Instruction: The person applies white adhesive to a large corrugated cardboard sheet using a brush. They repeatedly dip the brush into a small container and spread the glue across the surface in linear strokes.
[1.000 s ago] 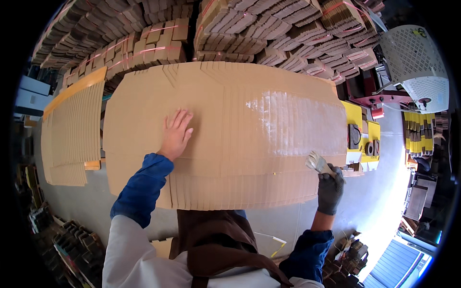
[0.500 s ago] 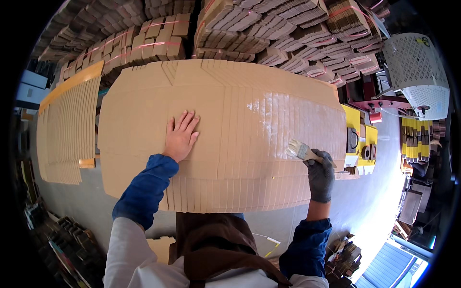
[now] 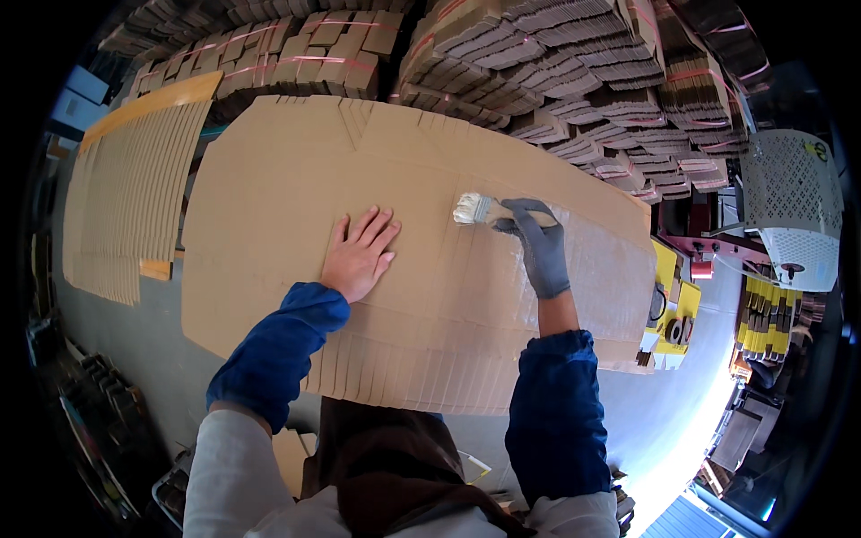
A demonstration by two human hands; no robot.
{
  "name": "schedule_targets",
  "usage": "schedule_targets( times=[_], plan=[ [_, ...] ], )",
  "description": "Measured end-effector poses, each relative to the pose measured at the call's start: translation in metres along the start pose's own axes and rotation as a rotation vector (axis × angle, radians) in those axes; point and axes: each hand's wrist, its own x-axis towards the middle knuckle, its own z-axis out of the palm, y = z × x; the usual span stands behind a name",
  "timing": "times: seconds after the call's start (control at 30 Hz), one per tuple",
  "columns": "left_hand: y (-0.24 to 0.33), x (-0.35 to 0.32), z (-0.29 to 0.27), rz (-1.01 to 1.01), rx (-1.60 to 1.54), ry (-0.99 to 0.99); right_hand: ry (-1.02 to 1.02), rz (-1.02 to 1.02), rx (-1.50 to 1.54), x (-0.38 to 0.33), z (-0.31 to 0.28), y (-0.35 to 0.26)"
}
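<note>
Overlapping cardboard sheets [image 3: 269, 224] are fanned out in front of me, their edges forming close parallel lines. My bare left hand [image 3: 357, 255] lies flat on the cardboard left of the middle, fingers spread. In a grey glove, my right hand [image 3: 538, 247] is closed round the wooden handle of a paintbrush [image 3: 473, 209]. Its pale, whitish bristles point left, over the upper middle of the cardboard; whether they touch the surface I cannot tell. A shiny wet film [image 3: 610, 269] covers the cardboard right of the gloved hand.
Another fanned stack of cardboard [image 3: 130, 193] with a wooden bar [image 3: 152, 109] stands at the left. Bundled cardboard stacks [image 3: 556, 54] rise along the far side. Yellow boxes [image 3: 677, 314] and a white perforated metal guard [image 3: 789, 197] are at the right.
My right hand has carried the paintbrush left and farther away, from the right part of the cardboard to its upper middle. The left hand stays flat on the cardboard. The view has turned slightly.
</note>
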Motion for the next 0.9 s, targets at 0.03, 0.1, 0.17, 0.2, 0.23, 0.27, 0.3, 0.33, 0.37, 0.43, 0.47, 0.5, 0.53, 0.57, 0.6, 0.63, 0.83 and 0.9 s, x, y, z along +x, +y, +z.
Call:
schedule_targets(
  times=[0.03, 0.1, 0.17, 0.2, 0.23, 0.27, 0.3, 0.33, 0.37, 0.43, 0.47, 0.5, 0.53, 0.57, 0.6, 0.63, 0.83, 0.9],
  plan=[
    [-0.001, -0.001, 0.001, 0.001, -0.002, 0.004, -0.018, -0.002, -0.01, 0.007, 0.004, 0.0],
    [-0.004, -0.001, 0.002, 0.005, -0.008, 0.013, -0.041, -0.002, -0.013, 0.014, 0.007, -0.002],
    [-0.005, -0.001, 0.004, 0.006, -0.018, 0.017, -0.045, 0.009, -0.022, 0.017, 0.009, -0.002],
    [-0.005, 0.0, 0.003, 0.009, -0.019, 0.019, -0.038, 0.017, -0.028, 0.018, 0.01, -0.001],
    [-0.004, -0.001, 0.003, 0.004, -0.034, 0.015, -0.03, 0.026, -0.032, 0.018, 0.011, 0.0],
    [-0.004, -0.001, 0.002, 0.001, -0.048, 0.011, -0.022, -0.013, -0.209, 0.019, 0.013, 0.001],
    [-0.004, 0.0, 0.001, 0.005, -0.064, 0.011, -0.009, -0.057, -0.391, 0.019, 0.012, 0.002],
    [-0.004, 0.001, 0.002, 0.007, -0.064, 0.015, 0.006, -0.1, -0.572, 0.019, 0.011, 0.002],
    [-0.003, 0.002, 0.003, 0.01, -0.065, 0.019, 0.056, -0.18, -0.735, 0.019, 0.001, -0.004],
    [-0.003, 0.001, 0.002, 0.002, -0.064, 0.014, 0.174, -0.257, -0.965, 0.02, -0.012, -0.023],
    [-0.004, 0.0, 0.0, -0.003, -0.064, 0.008, 0.155, -0.256, -0.865, 0.019, -0.011, -0.025],
    [-0.002, 0.002, 0.0, 0.0, -0.069, 0.005, 0.143, -0.256, -0.771, 0.015, -0.001, -0.035],
    [-0.004, 0.0, 0.0, 0.001, -0.057, 0.008, 0.123, -0.258, -0.665, 0.014, 0.015, -0.039],
    [-0.005, -0.001, 0.001, 0.001, -0.046, 0.012, 0.068, -0.358, -0.73, 0.017, 0.032, -0.037],
    [-0.004, 0.001, 0.001, 0.007, -0.037, 0.024, 0.061, -0.297, -0.662, 0.022, 0.044, -0.025],
    [-0.005, 0.002, 0.001, 0.008, -0.038, 0.026, 0.057, -0.277, -0.713, 0.023, 0.054, -0.019],
    [-0.007, -0.004, 0.002, 0.002, -0.037, 0.017, 0.147, -0.23, -0.767, 0.029, 0.025, -0.018],
    [-0.01, -0.001, 0.0, -0.001, -0.038, -0.001, 0.129, -0.148, -0.567, 0.037, 0.036, -0.018]
  ],
)
